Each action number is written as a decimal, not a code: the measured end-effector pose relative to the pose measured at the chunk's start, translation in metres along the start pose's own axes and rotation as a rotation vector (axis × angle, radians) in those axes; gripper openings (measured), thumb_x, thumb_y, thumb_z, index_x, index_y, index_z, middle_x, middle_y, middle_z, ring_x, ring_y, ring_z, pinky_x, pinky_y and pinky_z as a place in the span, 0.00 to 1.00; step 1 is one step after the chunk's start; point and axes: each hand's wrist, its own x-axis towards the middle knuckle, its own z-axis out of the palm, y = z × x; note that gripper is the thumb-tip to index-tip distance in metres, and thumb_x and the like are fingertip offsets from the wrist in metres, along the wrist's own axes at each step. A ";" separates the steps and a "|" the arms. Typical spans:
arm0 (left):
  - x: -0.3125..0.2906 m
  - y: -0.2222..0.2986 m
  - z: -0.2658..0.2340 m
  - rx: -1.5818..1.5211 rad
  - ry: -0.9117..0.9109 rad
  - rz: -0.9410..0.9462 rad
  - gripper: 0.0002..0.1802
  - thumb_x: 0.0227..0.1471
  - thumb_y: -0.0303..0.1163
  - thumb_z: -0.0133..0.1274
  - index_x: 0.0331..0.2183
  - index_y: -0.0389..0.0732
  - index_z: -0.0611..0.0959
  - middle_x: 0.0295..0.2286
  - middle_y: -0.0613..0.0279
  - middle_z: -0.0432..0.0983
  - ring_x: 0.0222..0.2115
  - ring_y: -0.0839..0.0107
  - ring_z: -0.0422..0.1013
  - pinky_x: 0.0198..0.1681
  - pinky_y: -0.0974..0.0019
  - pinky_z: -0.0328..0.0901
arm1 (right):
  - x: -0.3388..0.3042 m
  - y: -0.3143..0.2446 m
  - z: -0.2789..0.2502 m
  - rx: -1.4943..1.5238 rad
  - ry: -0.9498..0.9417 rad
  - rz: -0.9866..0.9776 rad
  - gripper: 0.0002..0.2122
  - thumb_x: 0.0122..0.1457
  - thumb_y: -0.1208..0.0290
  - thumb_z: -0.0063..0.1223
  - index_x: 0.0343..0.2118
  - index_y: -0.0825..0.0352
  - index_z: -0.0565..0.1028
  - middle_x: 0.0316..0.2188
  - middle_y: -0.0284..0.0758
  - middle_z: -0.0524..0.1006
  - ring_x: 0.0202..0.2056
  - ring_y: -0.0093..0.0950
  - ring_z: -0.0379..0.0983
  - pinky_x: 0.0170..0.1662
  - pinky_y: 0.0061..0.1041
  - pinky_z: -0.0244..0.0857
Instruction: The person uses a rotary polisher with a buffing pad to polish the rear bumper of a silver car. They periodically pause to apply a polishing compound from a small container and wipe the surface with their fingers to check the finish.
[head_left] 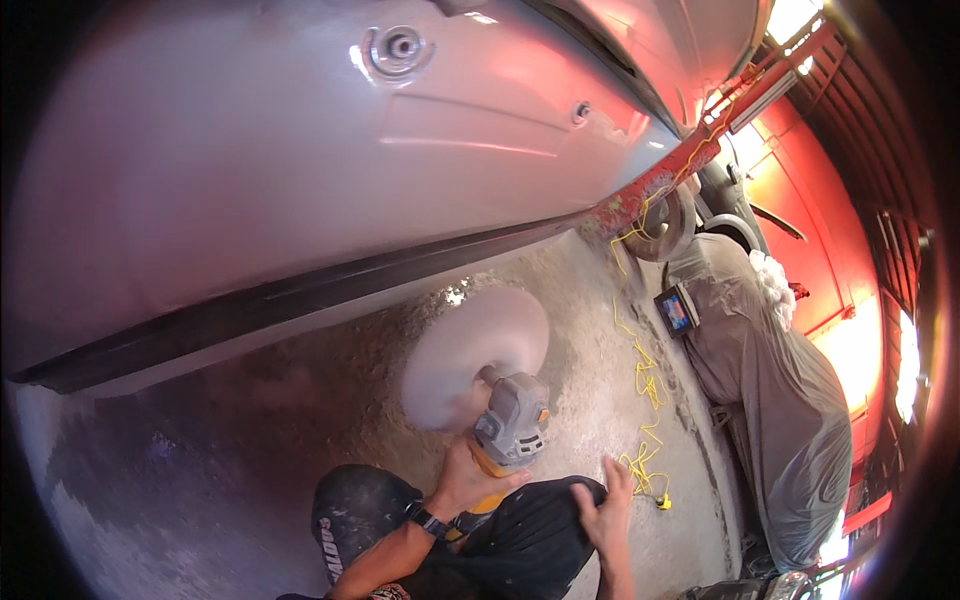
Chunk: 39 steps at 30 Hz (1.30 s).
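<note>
My left hand point(468, 484), with a dark watch at its wrist, is wrapped round the yellow and grey body of a power polisher point(512, 425). A large, round, whitish pad point(478, 350) sits on the polisher's head, standing on edge below the lower sill of the car and apart from it. Raised beside my dark-clothed knee, my right hand point(607, 508) has its fingers spread and touches nothing. The pale grey, glossy car body panel point(260, 170) stretches above both hands, with a dark strip point(300, 290) along its lower edge.
A yellow cord point(645, 385) lies tangled on the concrete floor at right. Beyond it, a grey cloth cover point(770, 420) drapes a large bulky object, with a small dark box point(678, 311) on it. A red post point(665, 180) leans by the car's end.
</note>
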 end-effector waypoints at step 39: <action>-0.008 0.009 -0.012 0.039 0.077 -0.462 0.32 0.55 0.39 0.66 0.56 0.34 0.75 0.49 0.56 0.77 0.47 0.68 0.75 0.51 0.64 0.69 | -0.355 0.006 0.061 1.195 -0.426 1.517 0.40 0.69 0.32 0.30 0.63 0.68 0.71 0.58 0.41 0.76 0.58 0.33 0.71 0.62 0.34 0.63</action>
